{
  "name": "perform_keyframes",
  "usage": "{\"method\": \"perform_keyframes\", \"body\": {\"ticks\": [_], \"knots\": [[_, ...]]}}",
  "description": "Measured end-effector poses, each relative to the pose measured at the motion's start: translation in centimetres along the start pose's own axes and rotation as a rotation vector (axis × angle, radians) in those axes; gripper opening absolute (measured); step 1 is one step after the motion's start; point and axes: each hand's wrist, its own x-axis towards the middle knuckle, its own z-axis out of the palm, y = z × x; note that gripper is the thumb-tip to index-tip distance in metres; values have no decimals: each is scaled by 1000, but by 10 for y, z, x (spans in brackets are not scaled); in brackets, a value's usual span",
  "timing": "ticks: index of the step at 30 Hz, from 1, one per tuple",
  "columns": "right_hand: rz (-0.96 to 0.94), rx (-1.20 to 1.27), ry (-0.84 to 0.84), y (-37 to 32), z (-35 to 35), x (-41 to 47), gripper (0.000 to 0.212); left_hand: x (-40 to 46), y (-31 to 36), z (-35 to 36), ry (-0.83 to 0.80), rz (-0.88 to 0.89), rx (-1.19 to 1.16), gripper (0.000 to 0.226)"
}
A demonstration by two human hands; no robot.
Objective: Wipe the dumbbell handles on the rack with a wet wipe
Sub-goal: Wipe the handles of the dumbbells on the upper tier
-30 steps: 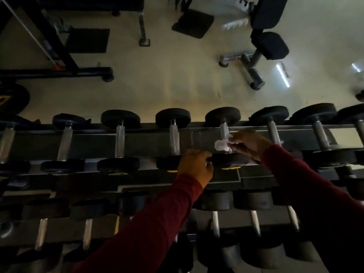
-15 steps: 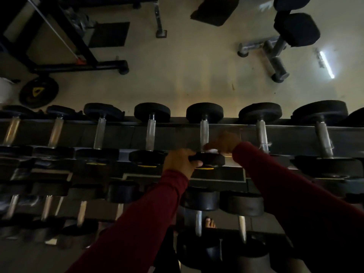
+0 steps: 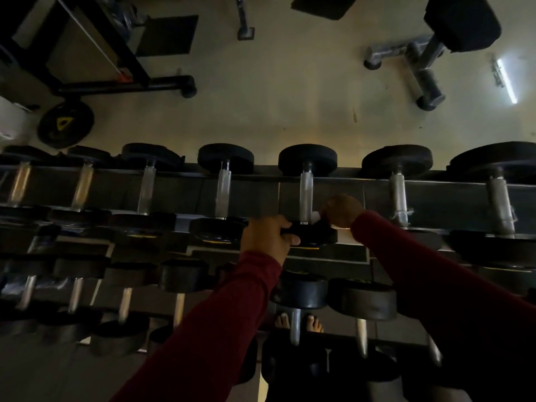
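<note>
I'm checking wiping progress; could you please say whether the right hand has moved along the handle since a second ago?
Yes: right hand slid toward the knurled steel handle's near end.

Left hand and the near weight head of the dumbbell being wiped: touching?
Touching. The head view shows the left hand with its fingers curled over the top edge of the dumbbell's near weight head and its thumb lying on the head's front face.

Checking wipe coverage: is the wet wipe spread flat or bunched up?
Bunched: only a small white wad of the wipe shows, pinched in the right hand against the handle.
</note>
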Motion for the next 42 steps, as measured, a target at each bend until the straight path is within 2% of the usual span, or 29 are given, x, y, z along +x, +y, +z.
{"method": "perform_keyframes", "body": {"ticks": [3,6,9,13,16,20,23,25,28,32,36,39,42], "knots": [[34,27,52,-3,-1,-6,31,-1,-2,0,-3,11,-19,32],[-39,-121,-27,-7,2,-9,29,-1,-1,-1,2,14,-19,30],[-52,-71,-55,-5,4,-2,27,-1,-2,-1,25,31,-5,29],[-78,-48,-11,-6,-8,-25,27,-2,-4,1,41,33,-3,29],[-83,97,68,-13,-6,-34,28,-4,-7,3,63,48,-16,31],[45,13,212,-43,3,-27,40,-3,-10,5,66,29,-45,35],[48,-53,376,-68,12,-29,32,-3,-11,5,80,19,-56,34],[41,-29,411,-77,16,-26,26,-2,-13,6,93,21,-42,35],[63,59,347,-71,11,-20,24,-1,-14,7,73,9,-64,37],[60,11,194,-40,-8,-26,38,0,-16,9,78,5,-90,36],[35,-65,239,-51,-2,-33,34,-1,-14,7,51,-11,-115,34],[-12,7,308,-64,13,-30,22,0,-15,7,48,-20,-127,30],[-45,86,290,-56,17,-32,16,0,-15,7,56,-8,-117,30]]}}
